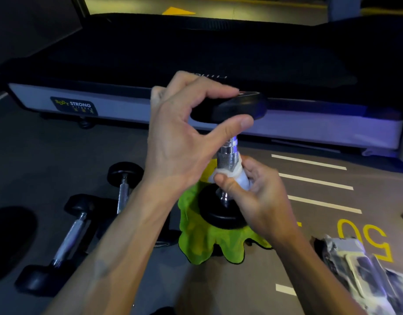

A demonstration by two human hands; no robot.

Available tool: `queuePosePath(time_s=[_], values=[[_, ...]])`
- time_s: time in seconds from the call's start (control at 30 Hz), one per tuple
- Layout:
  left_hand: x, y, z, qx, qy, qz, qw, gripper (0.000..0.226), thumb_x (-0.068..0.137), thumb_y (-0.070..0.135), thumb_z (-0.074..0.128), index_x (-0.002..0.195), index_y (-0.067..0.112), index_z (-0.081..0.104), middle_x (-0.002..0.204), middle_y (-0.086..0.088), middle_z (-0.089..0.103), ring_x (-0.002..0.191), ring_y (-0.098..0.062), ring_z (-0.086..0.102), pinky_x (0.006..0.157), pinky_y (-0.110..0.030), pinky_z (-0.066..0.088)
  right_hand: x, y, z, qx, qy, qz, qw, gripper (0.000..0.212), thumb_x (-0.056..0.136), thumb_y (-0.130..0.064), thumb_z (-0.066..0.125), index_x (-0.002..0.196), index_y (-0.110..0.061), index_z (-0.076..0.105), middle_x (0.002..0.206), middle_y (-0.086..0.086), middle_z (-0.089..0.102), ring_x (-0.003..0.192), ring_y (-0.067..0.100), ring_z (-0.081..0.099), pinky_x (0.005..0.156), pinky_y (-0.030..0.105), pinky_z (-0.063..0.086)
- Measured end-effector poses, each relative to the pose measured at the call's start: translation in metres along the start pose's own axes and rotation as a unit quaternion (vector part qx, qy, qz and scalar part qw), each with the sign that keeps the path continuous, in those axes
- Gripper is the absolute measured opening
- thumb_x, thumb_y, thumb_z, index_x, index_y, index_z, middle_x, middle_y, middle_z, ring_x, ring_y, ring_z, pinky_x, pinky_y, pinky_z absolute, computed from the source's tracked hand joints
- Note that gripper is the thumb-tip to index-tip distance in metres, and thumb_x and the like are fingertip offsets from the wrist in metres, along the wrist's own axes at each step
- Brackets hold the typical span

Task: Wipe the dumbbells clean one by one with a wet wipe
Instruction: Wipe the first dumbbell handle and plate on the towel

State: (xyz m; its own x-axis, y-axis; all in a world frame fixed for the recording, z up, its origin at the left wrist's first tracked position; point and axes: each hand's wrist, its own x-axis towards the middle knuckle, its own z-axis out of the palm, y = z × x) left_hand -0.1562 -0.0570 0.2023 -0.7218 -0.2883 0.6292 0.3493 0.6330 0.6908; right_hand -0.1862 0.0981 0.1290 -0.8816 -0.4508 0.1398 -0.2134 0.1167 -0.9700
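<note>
A black dumbbell (227, 151) with a knurled chrome handle stands upright on a lime-green cloth (202, 242). My left hand (180, 137) grips its upper black head from the left, fingers over the top and thumb under the rim. Lower down, my right hand (252, 192) pinches a white wet wipe (230, 172) wrapped around the bottom of the handle, just above the lower head. Two more black dumbbells lie on the floor to the left, one (124, 185) farther off and one (66, 242) nearer.
A treadmill base (82, 103) with a "Body Strong" label runs across behind the dumbbell. A wet-wipe pack (359, 269) lies on the floor at the lower right. White lines and a yellow "50" (366, 237) mark the grey floor on the right.
</note>
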Motion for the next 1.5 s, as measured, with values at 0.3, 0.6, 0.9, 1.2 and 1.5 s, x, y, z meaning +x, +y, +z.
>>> queuePosePath(time_s=[0.3,0.6,0.9,1.2,1.5], values=[[0.003,0.003,-0.005,0.002,-0.042,0.026,0.999,0.013,0.104,0.036,0.063,0.112,0.042,0.072,0.113,0.015,0.068,0.11,-0.021,0.059,0.092,-0.027,0.034,0.022,-0.033,0.008,-0.02,0.06,-0.042,0.997,0.018,0.105,-0.034,0.062,0.097,-0.021,0.072,0.081,0.006,0.076,0.076,0.031,0.069,0.069,0.045,0.055],[0.002,0.001,-0.002,-0.029,-0.023,0.027,0.999,0.011,0.099,0.037,0.071,0.108,0.043,0.073,0.11,0.014,0.069,0.112,-0.021,0.062,0.093,-0.031,0.038,0.006,-0.016,-0.001,-0.108,-0.013,0.062,0.992,0.016,0.096,-0.036,0.073,0.092,-0.021,0.071,0.082,-0.007,0.078,0.079,0.014,0.072,0.077,0.04,0.058],[-0.001,-0.006,-0.003,-0.027,0.007,0.011,1.0,0.012,0.103,0.033,0.068,0.112,0.039,0.073,0.112,0.013,0.067,0.114,-0.019,0.065,0.096,-0.062,0.048,0.007,-0.044,0.005,0.036,-0.105,-0.029,0.993,0.036,0.104,-0.012,0.063,0.137,-0.02,0.051,0.106,-0.004,0.073,0.104,0.016,0.069,0.099,0.045,0.054],[0.003,-0.008,-0.003,-0.027,0.006,0.008,1.0,0.013,0.103,0.035,0.067,0.112,0.042,0.071,0.11,0.019,0.065,0.115,-0.015,0.065,0.098,-0.063,0.048,0.004,-0.025,0.002,-0.03,0.046,-0.042,0.998,0.044,0.103,-0.035,0.06,0.145,-0.021,0.062,0.132,-0.012,0.072,0.13,0.009,0.064,0.111,0.045,0.051],[0.001,-0.004,0.002,-0.025,0.013,0.008,1.0,0.011,0.101,0.032,0.069,0.111,0.037,0.073,0.107,0.015,0.064,0.111,-0.013,0.063,0.097,-0.061,0.045,0.032,-0.028,0.022,-0.011,0.139,-0.07,0.988,0.026,0.099,-0.041,0.06,0.09,-0.018,0.065,0.08,0.0,0.072,0.08,0.026,0.068,0.078,0.057,0.054]])
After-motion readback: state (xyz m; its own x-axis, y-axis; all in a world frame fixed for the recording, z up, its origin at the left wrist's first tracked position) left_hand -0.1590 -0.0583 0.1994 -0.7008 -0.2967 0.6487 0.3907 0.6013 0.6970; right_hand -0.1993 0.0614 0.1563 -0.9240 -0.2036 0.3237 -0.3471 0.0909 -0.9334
